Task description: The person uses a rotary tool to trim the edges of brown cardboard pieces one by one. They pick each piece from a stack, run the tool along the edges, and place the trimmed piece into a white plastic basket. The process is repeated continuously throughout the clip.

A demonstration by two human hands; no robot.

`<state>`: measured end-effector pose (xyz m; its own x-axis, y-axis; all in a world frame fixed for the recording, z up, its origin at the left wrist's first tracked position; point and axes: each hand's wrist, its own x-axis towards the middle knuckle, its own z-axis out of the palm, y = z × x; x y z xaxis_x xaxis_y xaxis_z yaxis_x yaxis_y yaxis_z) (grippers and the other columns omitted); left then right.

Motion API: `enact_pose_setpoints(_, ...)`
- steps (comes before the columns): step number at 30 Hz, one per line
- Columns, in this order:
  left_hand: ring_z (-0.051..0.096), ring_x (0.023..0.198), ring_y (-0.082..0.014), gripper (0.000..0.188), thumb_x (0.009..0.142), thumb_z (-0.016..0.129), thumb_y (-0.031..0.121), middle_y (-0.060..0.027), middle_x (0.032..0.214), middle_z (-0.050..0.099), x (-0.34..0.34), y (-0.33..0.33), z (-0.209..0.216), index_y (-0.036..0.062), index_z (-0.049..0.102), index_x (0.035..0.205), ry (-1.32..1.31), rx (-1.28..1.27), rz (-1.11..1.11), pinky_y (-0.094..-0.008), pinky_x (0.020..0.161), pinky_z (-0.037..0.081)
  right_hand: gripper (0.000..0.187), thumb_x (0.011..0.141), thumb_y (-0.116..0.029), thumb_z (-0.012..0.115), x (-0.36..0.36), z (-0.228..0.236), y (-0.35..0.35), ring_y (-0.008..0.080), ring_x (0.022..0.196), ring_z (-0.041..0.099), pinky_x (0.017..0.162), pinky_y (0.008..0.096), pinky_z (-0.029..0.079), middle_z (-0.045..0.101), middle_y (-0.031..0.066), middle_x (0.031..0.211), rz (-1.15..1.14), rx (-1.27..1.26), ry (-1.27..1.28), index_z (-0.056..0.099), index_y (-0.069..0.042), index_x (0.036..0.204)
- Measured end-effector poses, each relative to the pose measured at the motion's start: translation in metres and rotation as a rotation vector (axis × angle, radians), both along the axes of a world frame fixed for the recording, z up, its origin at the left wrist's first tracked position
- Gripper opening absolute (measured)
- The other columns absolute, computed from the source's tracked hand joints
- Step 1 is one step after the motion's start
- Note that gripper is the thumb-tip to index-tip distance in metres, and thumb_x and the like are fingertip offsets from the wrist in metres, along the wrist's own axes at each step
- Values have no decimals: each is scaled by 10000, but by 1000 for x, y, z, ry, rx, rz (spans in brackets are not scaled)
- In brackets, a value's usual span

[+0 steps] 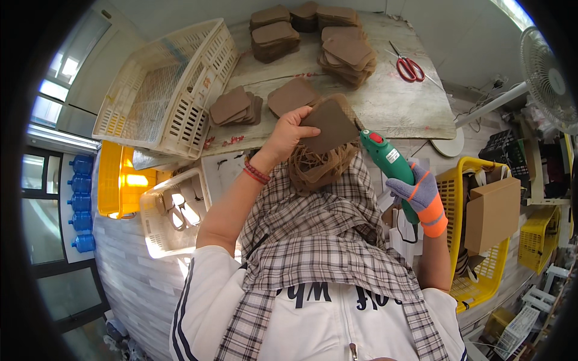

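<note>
My bare left hand (290, 135) pinches a dark brown, rounded-corner square pad (330, 127) between thumb and fingers, holding it up over my lap. A thin, lighter margin shows along the pad's far and right edges. In its grey and orange glove, my right hand (416, 191) is wrapped round a green handheld power tool (386, 153) with a red switch. The tool's narrow dark tip is at the pad's right edge; whether they touch, I cannot tell. Below the pad, a tangle of brown trimmings (319, 168) rests on my checked apron (319, 222).
Several stacks of brown pads (346, 51) stand on the worn table (409, 111), along with red-handled scissors (410, 68). A white plastic crate (195, 90) sits at its left. Low left is a white basket (153, 225); at right, a yellow basket (450, 222) and a fan (546, 81).
</note>
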<state>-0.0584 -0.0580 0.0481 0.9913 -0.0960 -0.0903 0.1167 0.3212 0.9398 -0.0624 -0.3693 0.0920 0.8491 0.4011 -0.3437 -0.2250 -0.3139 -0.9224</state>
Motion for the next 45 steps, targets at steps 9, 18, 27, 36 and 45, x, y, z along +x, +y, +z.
enact_pose_setpoints(9, 560, 914, -75, 339, 793, 574, -67, -6, 1020, 614, -16, 10, -1, -12, 578, 1127, 83, 194, -92, -230, 830, 465, 449, 750, -205, 770, -11, -13, 21, 62, 556, 542, 502, 205, 441, 615, 35, 739, 19, 40, 11, 565, 28, 1075)
enact_pose_setpoints(18, 539, 911, -65, 313, 791, 571, -49, 5, 987, 597, -25, 16, 4, -9, 559, 1101, 70, 340, -120, -226, 806, 454, 430, 754, -193, 768, -5, -9, 32, 65, 560, 545, 493, 203, 435, 609, 32, 721, 51, 32, 43, 559, 35, 1052)
enact_pose_setpoints(27, 543, 881, -76, 300, 735, 594, -57, -2, 951, 586, -26, 36, 22, 37, 556, 1017, -42, 689, -126, -246, 794, 451, 412, 750, -182, 775, -6, -13, 28, 68, 574, 551, 513, 206, 449, 609, 28, 740, 117, 77, 152, 571, 31, 1037)
enact_pose_setpoints(36, 601, 859, -104, 444, 723, 661, -80, -51, 933, 640, -26, 37, 19, 26, 514, 1128, -48, 333, 128, -236, 777, 486, 449, 740, -224, 785, -7, -17, 22, 63, 591, 564, 522, 202, 455, 619, 29, 738, 168, 36, 79, 586, 37, 1048)
enact_pose_setpoints(45, 613, 833, -104, 545, 718, 663, -87, -67, 913, 653, -25, 34, 21, 33, 477, 1216, 37, 302, 17, -240, 752, 494, 418, 740, -217, 787, -12, -15, 34, 47, 577, 565, 502, 184, 444, 615, 24, 708, 169, 71, 101, 580, 25, 1010)
